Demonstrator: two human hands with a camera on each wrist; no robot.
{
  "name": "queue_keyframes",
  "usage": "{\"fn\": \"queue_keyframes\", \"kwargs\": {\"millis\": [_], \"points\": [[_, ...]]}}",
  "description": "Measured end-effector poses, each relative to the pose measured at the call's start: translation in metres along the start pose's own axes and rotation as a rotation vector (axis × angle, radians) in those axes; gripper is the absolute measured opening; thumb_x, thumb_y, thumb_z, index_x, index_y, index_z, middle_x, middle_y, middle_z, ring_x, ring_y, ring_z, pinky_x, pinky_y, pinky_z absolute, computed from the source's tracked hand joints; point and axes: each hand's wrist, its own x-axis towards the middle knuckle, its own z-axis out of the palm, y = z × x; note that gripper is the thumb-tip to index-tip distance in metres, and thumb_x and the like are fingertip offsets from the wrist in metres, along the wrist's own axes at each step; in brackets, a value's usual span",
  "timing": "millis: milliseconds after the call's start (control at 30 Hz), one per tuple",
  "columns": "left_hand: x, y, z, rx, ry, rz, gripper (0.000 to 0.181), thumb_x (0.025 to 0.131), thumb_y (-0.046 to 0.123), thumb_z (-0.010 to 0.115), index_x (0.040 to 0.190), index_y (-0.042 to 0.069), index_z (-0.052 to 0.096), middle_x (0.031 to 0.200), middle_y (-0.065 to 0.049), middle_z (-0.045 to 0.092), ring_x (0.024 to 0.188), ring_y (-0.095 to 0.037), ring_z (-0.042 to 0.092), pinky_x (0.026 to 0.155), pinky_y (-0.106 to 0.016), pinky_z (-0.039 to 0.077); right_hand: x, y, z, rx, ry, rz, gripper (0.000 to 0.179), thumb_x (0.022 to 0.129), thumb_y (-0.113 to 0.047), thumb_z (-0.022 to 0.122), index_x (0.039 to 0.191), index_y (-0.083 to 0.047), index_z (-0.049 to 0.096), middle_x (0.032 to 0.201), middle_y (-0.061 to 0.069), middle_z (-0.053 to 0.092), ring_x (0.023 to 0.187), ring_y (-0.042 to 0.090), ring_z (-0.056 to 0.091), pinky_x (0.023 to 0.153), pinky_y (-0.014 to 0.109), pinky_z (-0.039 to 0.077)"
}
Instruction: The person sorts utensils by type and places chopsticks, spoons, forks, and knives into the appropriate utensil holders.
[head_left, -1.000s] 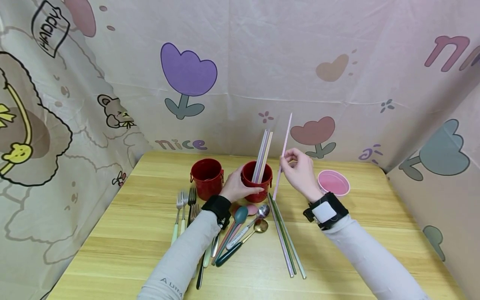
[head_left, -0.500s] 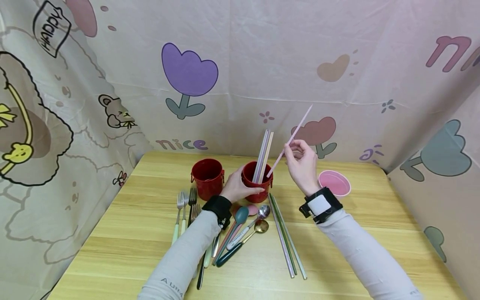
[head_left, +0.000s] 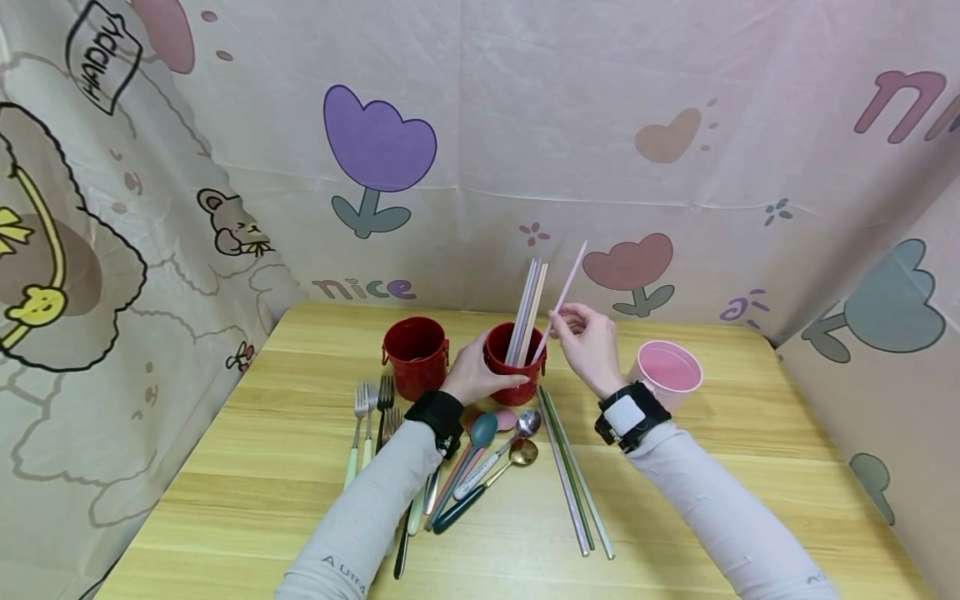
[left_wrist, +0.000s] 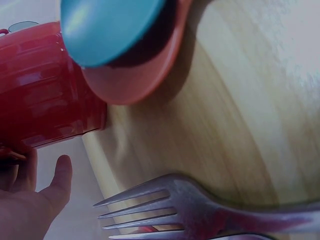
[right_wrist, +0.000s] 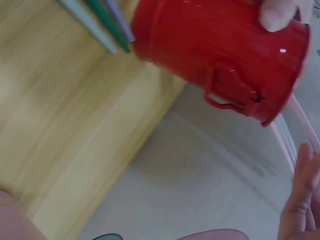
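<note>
My left hand [head_left: 480,372] holds the right-hand red bucket [head_left: 534,385] around its side, the thumb across the front. Several pale chopsticks [head_left: 523,321] stand in that bucket, leaning right. Between thumb and fingertips, my right hand [head_left: 588,346] pinches a pink chopstick [head_left: 572,279]. It slants, its lower end inside the bucket's mouth; the right wrist view also shows the bucket [right_wrist: 225,50] and my right hand's fingers [right_wrist: 302,195]. Several more chopsticks [head_left: 572,475], purple, green and pale, lie on the table in front of the bucket.
Another red bucket [head_left: 415,358] stands to the left. Several forks [head_left: 362,404] lie before it, partly behind my left arm. Several spoons [head_left: 483,429] are spread between my arms. Right of my right hand stands a pink bucket [head_left: 678,379]. A printed cloth [head_left: 480,233] hangs behind the table.
My right hand has lifted the pink chopstick from beside the red bucket, tilted it over the rim, then moved left and down, bringing its lower end into the bucket. My left hand stays put.
</note>
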Motion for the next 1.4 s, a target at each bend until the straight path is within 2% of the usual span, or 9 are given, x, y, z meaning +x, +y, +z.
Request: {"fn": "queue_keyframes", "kwargs": {"millis": [167,367,600,933,1167,1400], "points": [[0.0,0.0,0.0,-0.01,-0.006,0.003,0.083,0.077,0.029,0.089,0.147,0.019,0.045,0.143,-0.005,0.06,0.131,-0.027,0.057,0.109,-0.047,0.05,-0.006,0.012,0.0,-0.108,-0.079,-0.003,0.023,0.096,-0.017,0.068,0.108,0.001,0.073,0.092,0.017,0.078,0.073,0.027,0.075,0.062,0.02,0.055],[-0.001,0.003,0.0,-0.013,0.001,-0.015,0.084,0.076,0.028,0.089,0.147,0.02,0.045,0.142,-0.004,0.06,0.13,-0.025,0.057,0.111,-0.046,0.049,-0.014,0.022,0.001,-0.12,-0.127,0.006,0.021,0.095,-0.015,0.068,0.107,0.001,0.074,0.091,0.017,0.078,0.073,0.027,0.075,0.062,0.021,0.056],[-0.002,0.005,0.001,-0.007,0.007,-0.023,0.082,0.077,0.026,0.088,0.147,0.02,0.045,0.143,-0.004,0.06,0.131,-0.025,0.056,0.111,-0.046,0.048,-0.026,0.031,0.003,-0.144,-0.204,0.054,0.02,0.094,-0.014,0.067,0.106,0.0,0.074,0.089,0.016,0.077,0.07,0.023,0.075,0.06,0.02,0.055],[-0.004,0.007,0.0,-0.017,0.004,-0.032,0.082,0.078,0.024,0.088,0.147,0.02,0.045,0.143,-0.004,0.059,0.132,-0.025,0.056,0.111,-0.046,0.048,-0.038,0.04,-0.001,-0.136,-0.261,0.063,0.015,0.091,-0.008,0.066,0.102,0.0,0.072,0.086,0.015,0.076,0.066,0.016,0.071,0.064,0.023,0.056],[-0.004,0.006,0.0,-0.018,0.002,-0.037,0.082,0.079,0.027,0.087,0.148,0.021,0.043,0.144,-0.003,0.059,0.131,-0.025,0.056,0.111,-0.046,0.048,-0.046,0.043,-0.007,-0.189,-0.292,0.068,0.014,0.086,-0.005,0.063,0.097,-0.001,0.072,0.085,0.012,0.074,0.071,0.016,0.068,0.069,0.028,0.057],[-0.005,0.007,0.001,-0.021,0.006,-0.049,0.082,0.079,0.026,0.087,0.148,0.022,0.043,0.144,-0.003,0.058,0.132,-0.025,0.055,0.111,-0.047,0.048,-0.055,0.047,-0.014,-0.264,-0.325,0.065,0.012,0.083,-0.006,0.065,0.091,-0.002,0.072,0.082,0.01,0.074,0.069,0.012,0.064,0.065,0.024,0.052]]}}
